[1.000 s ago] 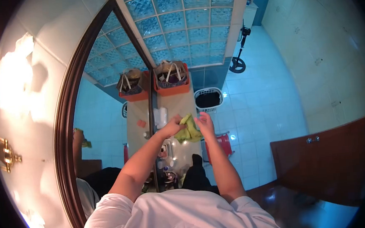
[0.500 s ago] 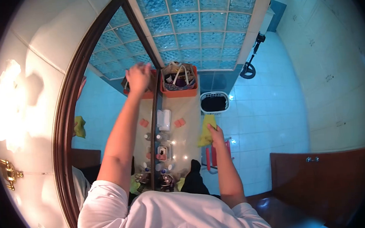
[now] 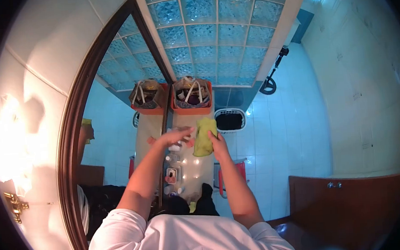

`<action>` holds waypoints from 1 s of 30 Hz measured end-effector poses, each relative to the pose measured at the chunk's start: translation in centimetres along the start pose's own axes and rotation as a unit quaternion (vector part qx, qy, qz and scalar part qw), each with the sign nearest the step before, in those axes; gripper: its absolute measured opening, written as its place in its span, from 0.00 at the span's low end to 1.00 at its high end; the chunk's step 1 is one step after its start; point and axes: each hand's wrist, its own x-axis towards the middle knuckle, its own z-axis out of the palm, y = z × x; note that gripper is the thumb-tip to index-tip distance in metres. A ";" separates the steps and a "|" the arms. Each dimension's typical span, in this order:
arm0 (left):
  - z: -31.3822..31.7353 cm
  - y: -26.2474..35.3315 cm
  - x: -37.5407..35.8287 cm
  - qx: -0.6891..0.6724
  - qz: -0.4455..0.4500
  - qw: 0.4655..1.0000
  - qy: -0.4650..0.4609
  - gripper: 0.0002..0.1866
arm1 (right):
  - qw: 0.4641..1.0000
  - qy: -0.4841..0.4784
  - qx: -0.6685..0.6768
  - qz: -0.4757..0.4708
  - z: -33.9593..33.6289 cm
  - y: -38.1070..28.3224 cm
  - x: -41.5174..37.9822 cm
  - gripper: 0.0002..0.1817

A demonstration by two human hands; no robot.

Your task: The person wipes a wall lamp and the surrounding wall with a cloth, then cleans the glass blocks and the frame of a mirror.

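A yellow-green cloth [image 3: 204,140] is gripped in my right hand [image 3: 218,146], above the counter. To its left, my left hand [image 3: 178,136] reaches over the counter with its fingers stretched out, a short gap from the cloth, and holds nothing. Beneath and beside my left hand lie pink pieces [image 3: 190,142] and a white item, both partly hidden by it. The dark-framed mirror [image 3: 116,107] stands along the left side of the counter and reflects the cloth.
An orange bin [image 3: 194,110] with a bag in it sits at the counter's far end. Small bottles and a tray [image 3: 172,175] line the mirror side. On the floor are a laundry basket [image 3: 231,129] and a red stool [image 3: 239,172]; a brown cabinet [image 3: 347,207] stands right.
My left hand has come down from the mirror near the bin to above the counter. My right hand has brought the cloth leftward over the counter. The view has shifted slightly.
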 end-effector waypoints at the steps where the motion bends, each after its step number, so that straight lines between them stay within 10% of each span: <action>1: 1.3 0.3 -0.6 -0.048 -0.008 0.999 -0.010 0.42 | 1.000 -0.004 0.012 0.001 0.5 0.1 0.0 0.22; 8: 2.2 -2.1 1.5 -0.155 0.009 0.985 -0.078 0.26 | 0.995 -0.014 0.081 0.057 1.2 2.8 -1.5 0.23; 14: 3.3 1.7 6.6 -0.112 0.048 0.988 -0.095 0.24 | 0.887 0.199 -0.399 -0.119 -4.1 7.4 4.6 0.23; 17: 2.0 2.2 13.6 -0.091 0.064 0.987 -0.115 0.24 | 0.991 0.072 0.114 -0.011 -3.6 2.3 7.0 0.25; 22: -2.9 10.3 21.2 0.271 0.155 0.950 -0.003 0.24 | 0.985 0.104 0.130 -0.034 -2.2 -1.9 15.1 0.24; 30: -15.2 25.1 22.4 0.210 0.440 0.825 0.287 0.20 | 0.966 0.069 0.229 -0.103 4.5 -12.9 25.3 0.26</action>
